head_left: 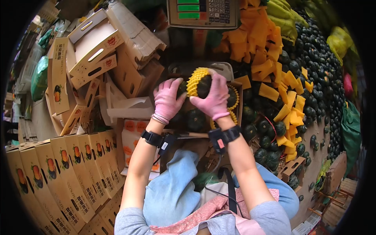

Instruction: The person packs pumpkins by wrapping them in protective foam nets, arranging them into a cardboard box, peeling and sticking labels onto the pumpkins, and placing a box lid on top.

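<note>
My right hand (217,96), in a pink glove, grips a dark green pumpkin (204,87) that has a yellow foam net (194,81) around its left side. Left of it, my left hand (168,98), also gloved in pink, is curved around another dark pumpkin (181,89), mostly hidden by the fingers. Both hands are above an open carton (239,105) in front of the scale. Inside the carton lie more pumpkins, one bare (196,120) and one in a yellow net (232,98).
A digital scale (203,13) stands at the top. Printed cartons (74,168) line the lower left, with open boxes (94,43) above them. Yellow foam nets (260,35) and a large heap of pumpkins (313,55) lie on the right. Green sacks (282,19) are behind.
</note>
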The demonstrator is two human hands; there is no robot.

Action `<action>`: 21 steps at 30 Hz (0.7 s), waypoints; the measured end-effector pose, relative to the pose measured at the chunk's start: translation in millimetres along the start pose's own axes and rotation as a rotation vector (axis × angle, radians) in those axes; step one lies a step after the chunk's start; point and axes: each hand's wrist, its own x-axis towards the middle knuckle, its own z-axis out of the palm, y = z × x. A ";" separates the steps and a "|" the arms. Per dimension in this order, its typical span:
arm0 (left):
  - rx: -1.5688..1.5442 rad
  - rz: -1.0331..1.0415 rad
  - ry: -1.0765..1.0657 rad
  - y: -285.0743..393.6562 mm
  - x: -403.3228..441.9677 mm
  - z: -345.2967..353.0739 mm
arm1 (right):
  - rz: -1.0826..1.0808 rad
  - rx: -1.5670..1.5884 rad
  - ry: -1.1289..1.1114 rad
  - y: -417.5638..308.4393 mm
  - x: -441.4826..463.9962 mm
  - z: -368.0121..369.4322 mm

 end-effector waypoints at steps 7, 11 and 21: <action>0.298 -0.099 -0.224 -4.5 -3.5 18.9 | 0.153 -0.543 -0.490 16.9 -13.4 8.2; 0.362 -0.124 -0.346 3.5 6.6 15.1 | 0.220 -0.685 -0.704 12.3 1.5 29.2; 0.502 -0.174 -0.520 21.3 36.2 17.3 | 0.733 -0.313 -0.026 203.3 30.6 -47.3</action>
